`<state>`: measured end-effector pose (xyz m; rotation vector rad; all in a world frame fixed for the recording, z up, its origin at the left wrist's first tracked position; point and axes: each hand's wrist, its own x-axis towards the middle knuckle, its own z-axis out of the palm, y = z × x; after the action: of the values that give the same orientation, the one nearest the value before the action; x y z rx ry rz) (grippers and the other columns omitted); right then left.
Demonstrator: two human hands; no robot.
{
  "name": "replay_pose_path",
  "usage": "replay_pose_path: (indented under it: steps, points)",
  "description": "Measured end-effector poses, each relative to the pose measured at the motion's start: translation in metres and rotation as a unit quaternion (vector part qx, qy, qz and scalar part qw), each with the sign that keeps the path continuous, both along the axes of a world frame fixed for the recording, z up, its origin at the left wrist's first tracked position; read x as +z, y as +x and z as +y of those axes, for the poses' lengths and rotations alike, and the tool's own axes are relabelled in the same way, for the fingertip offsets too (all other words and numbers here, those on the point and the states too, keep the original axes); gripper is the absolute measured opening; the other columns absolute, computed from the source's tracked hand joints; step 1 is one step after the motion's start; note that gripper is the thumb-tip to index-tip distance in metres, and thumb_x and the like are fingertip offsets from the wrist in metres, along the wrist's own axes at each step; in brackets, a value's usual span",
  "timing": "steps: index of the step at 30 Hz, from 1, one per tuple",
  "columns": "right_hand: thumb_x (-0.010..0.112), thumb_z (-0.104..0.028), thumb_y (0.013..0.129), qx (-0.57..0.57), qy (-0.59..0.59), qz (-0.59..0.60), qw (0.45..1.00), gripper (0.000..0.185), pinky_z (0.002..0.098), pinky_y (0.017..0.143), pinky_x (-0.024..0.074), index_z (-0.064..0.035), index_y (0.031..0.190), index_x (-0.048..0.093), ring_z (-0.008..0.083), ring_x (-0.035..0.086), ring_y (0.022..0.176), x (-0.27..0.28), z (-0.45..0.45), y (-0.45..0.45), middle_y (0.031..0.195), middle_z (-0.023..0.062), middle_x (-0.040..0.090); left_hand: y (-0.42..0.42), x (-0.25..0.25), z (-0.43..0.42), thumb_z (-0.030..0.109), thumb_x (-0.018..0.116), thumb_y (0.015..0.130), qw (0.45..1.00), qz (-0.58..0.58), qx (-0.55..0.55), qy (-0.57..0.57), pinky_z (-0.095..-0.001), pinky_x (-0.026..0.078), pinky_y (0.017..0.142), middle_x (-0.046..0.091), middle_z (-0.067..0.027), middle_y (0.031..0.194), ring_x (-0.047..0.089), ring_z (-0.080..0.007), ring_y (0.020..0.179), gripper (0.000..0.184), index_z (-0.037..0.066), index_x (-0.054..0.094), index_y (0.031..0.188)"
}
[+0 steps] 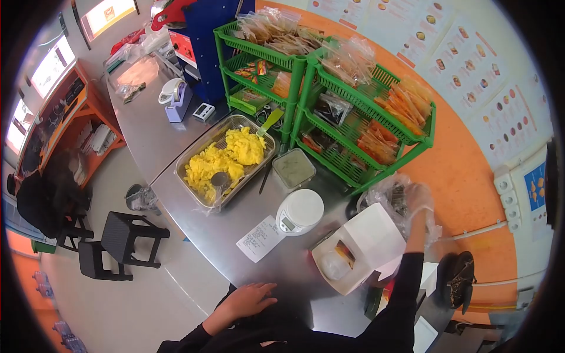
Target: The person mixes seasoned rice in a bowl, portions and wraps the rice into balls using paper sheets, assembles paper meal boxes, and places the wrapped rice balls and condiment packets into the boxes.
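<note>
My left hand (248,300) hovers near the table's front edge, its fingers stretched out and holding nothing. My right hand (419,199) reaches to the far right, at a clear plastic bag (399,193) with dark contents; thin plastic covers the hand, and its fingertips are hidden. Below that arm lies an open white carton (376,238) with a clear wrapped item (336,263) inside. Left of the carton are a white kitchen scale (303,209) and a printed receipt (259,239).
A metal tray (197,154) of yellow scrambled egg holds a green-handled utensil and a small cup. Beside it is a lidded plastic container (294,169). Green tiered racks (353,132) of packets line the wall. Black stools (126,238) and a seated person (53,188) are at left.
</note>
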<state>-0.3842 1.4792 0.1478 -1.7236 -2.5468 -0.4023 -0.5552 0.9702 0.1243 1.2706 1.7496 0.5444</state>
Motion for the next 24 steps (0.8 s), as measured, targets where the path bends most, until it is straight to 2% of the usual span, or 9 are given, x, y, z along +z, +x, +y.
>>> replay_pose_path:
  steps: [2, 7, 9, 12, 14, 17, 20, 23, 24]
  points:
    - [0.055, -0.026, 0.084, -0.034, -0.073, 0.027, 0.996, 0.021, 0.0379, 0.077, 0.0491, -0.0095, 0.088, 0.068, 0.0315, 0.062, 0.087, 0.088, -0.071, -0.013, 0.092, 0.0138, 0.065, -0.001, 0.007, 0.003, 0.036, 0.051, 0.090, 1.000, -0.016, -0.001, 0.009, -0.0395, 0.044, 0.088, 0.062, -0.0099, 0.103, 0.057, -0.0304, 0.101, 0.044, 0.007, 0.049, 0.123]
    - [0.061, -0.023, 0.082, 0.126, 0.107, 0.103, 0.981, 0.015, 0.0367, 0.075, 0.0475, -0.0076, 0.084, 0.063, 0.0285, 0.059, 0.084, 0.146, -0.149, 0.040, 0.087, 0.0114, 0.062, 0.000, 0.040, 0.039, 0.027, 0.055, 0.089, 0.984, -0.130, -0.049, 0.112, -0.0410, 0.042, 0.092, 0.057, -0.0114, 0.113, 0.054, -0.0311, 0.106, 0.041, 0.006, 0.047, 0.123]
    - [0.062, -0.022, 0.081, 0.133, 0.161, 0.107, 0.972, 0.015, 0.0359, 0.073, 0.0473, -0.0071, 0.082, 0.061, 0.0280, 0.058, 0.082, 0.166, -0.190, 0.046, 0.085, 0.0104, 0.061, 0.013, 0.062, 0.063, 0.020, 0.058, 0.088, 0.950, -0.148, 0.011, 0.274, -0.0357, 0.040, 0.095, 0.047, -0.0130, 0.124, 0.048, -0.0290, 0.115, 0.044, 0.006, 0.046, 0.128]
    - [0.065, -0.020, 0.078, 0.252, 0.008, 0.207, 0.945, 0.015, 0.0333, 0.072, 0.0460, -0.0062, 0.081, 0.060, 0.0255, 0.058, 0.082, 0.180, -0.239, 0.062, 0.086, 0.0083, 0.060, 0.034, 0.091, 0.099, 0.016, 0.058, 0.088, 0.911, -0.163, 0.084, 0.369, -0.0334, 0.036, 0.098, 0.041, -0.0138, 0.130, 0.042, -0.0275, 0.121, 0.047, 0.005, 0.043, 0.131]
    - [0.068, -0.016, 0.074, 0.192, -0.165, 0.380, 0.890, 0.013, 0.0317, 0.070, 0.0457, -0.0060, 0.079, 0.061, 0.0245, 0.059, 0.080, 0.167, -0.278, 0.064, 0.083, 0.0074, 0.061, 0.047, 0.094, 0.116, 0.015, 0.056, 0.089, 0.887, -0.152, 0.068, 0.431, -0.0319, 0.035, 0.098, 0.042, -0.0151, 0.130, 0.043, -0.0267, 0.120, 0.047, 0.004, 0.041, 0.132]
    - [0.071, -0.011, 0.070, 0.237, -0.224, 0.339, 0.882, 0.013, 0.0314, 0.069, 0.0465, -0.0051, 0.076, 0.062, 0.0251, 0.060, 0.076, 0.157, -0.308, 0.071, 0.079, 0.0072, 0.062, 0.067, 0.075, 0.123, 0.022, 0.053, 0.091, 0.871, -0.310, -0.089, 0.372, -0.0305, 0.041, 0.093, 0.053, -0.0162, 0.115, 0.054, -0.0232, 0.106, 0.040, 0.002, 0.048, 0.126]
    - [0.071, -0.011, 0.070, 0.239, -0.245, 0.309, 0.887, 0.013, 0.0321, 0.069, 0.0464, -0.0043, 0.077, 0.062, 0.0253, 0.060, 0.075, 0.125, -0.324, 0.094, 0.078, 0.0081, 0.062, 0.079, 0.053, 0.117, 0.025, 0.051, 0.094, 0.914, -0.336, -0.208, 0.087, -0.0226, 0.046, 0.079, 0.061, -0.0091, 0.095, 0.057, -0.0113, 0.085, 0.033, 0.002, 0.057, 0.116]
    - [0.071, -0.009, 0.068, 0.190, -0.308, 0.332, 0.871, 0.014, 0.0351, 0.069, 0.0478, -0.0071, 0.080, 0.063, 0.0258, 0.062, 0.077, 0.106, -0.337, 0.115, 0.080, 0.0085, 0.063, 0.113, 0.019, 0.092, 0.025, 0.048, 0.096, 0.826, -0.559, -0.064, 0.024, -0.0201, 0.045, 0.068, 0.062, -0.0001, 0.085, 0.054, -0.0039, 0.078, 0.031, 0.003, 0.061, 0.112]
    - [0.071, -0.008, 0.070, 0.168, -0.324, 0.361, 0.858, 0.014, 0.0352, 0.069, 0.0477, -0.0067, 0.082, 0.063, 0.0261, 0.062, 0.078, 0.098, -0.341, 0.124, 0.080, 0.0091, 0.063, 0.117, 0.016, 0.087, 0.026, 0.049, 0.096, 0.832, -0.553, -0.043, 0.006, -0.0206, 0.045, 0.066, 0.062, 0.0005, 0.085, 0.053, -0.0040, 0.077, 0.030, 0.003, 0.061, 0.113]
